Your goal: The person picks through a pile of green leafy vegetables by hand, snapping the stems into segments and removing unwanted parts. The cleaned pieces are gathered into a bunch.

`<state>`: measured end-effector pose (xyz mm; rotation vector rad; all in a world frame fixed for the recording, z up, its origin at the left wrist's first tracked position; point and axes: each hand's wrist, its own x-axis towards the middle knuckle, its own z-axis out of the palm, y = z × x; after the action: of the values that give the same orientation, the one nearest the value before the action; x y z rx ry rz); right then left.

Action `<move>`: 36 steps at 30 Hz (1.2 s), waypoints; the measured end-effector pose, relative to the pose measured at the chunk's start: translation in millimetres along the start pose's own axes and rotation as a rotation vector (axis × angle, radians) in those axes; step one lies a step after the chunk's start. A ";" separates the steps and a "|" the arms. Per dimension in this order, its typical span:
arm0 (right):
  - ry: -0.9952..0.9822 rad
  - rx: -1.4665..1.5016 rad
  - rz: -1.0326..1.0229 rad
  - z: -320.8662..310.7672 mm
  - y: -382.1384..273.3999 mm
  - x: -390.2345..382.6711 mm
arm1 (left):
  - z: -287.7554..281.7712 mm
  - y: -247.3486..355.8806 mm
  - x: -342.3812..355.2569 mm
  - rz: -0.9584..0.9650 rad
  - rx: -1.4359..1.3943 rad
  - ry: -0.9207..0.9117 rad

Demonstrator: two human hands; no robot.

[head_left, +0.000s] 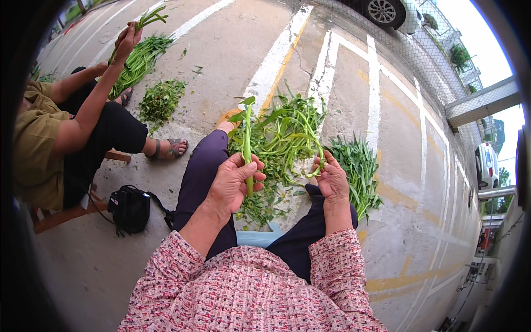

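Note:
My left hand [231,182] is closed round a few thick, pale green water spinach stalks [248,135], held upright in front of me. My right hand [333,180] pinches the end of a thin, bent water spinach stem [321,156] between thumb and fingers. This stem hangs over a loose heap of water spinach [290,130] on the ground between my feet. Torn leaves and scraps [257,207] lie below my left hand. Just past my right hand is a neater pile of leafy water spinach [357,171].
I sit on a light blue stool [259,237]. At the left, a co-worker [41,138] holds up green stalks [148,21], with a long green pile [142,62] and a scrap heap [161,102] nearby. A black bag [130,209] lies beside my left leg. A parked car [385,12] stands behind wire fencing.

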<state>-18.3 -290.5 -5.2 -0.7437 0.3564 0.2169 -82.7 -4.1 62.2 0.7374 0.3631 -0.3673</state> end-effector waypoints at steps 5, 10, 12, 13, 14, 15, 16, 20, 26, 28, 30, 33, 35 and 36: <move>0.079 -0.130 -0.053 1.1 14.4 -12.1 | 19.7 -28.0 23.5 -0.044 0.155 0.030; -0.016 -0.133 -0.113 3.6 23.2 -7.6 | 34.4 -70.5 55.1 -0.103 0.366 0.071; 0.007 -0.176 -0.098 5.7 27.7 -7.1 | 41.6 -86.3 62.7 -0.092 0.369 0.024; -0.016 -0.203 -0.100 6.2 30.4 -7.2 | 47.5 -92.9 63.7 -0.084 0.331 0.013; -0.024 -0.233 -0.087 7.2 32.5 -7.0 | 52.0 -97.6 65.2 -0.074 0.292 0.004; -0.019 -0.278 -0.088 7.0 35.0 -6.9 | 56.7 -99.4 65.1 -0.091 0.288 0.041; -0.015 -0.324 -0.088 6.3 36.0 -6.4 | 60.9 -100.1 64.5 -0.106 0.282 0.079; -0.002 -0.420 -0.146 7.5 32.2 -2.8 | 37.0 -102.9 77.5 -0.035 0.251 0.052; 0.255 -0.631 -0.307 -25.3 10.9 8.6 | 17.0 -56.6 39.8 0.044 0.120 0.021; 0.230 -1.413 -0.513 -39.6 20.1 4.5 | 17.4 -42.4 22.0 0.071 0.102 -0.001; 0.131 -1.433 -0.514 -61.2 38.5 1.6 | 14.1 -34.0 9.8 0.071 0.064 -0.045; -0.010 -1.005 -0.067 19.5 34.8 -57.2 | 7.2 -22.9 -9.2 0.109 0.009 -0.081; -0.069 -1.017 -0.017 27.4 42.3 -80.8 | 8.1 -20.9 -21.2 0.110 0.012 -0.106; -0.091 -1.018 -0.002 35.6 45.1 -94.2 | 8.7 -20.9 -27.7 0.108 0.016 -0.116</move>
<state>-110.6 -239.8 27.8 -1.7293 0.1360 0.4374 -114.6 -19.2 68.3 0.7446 0.2099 -0.3097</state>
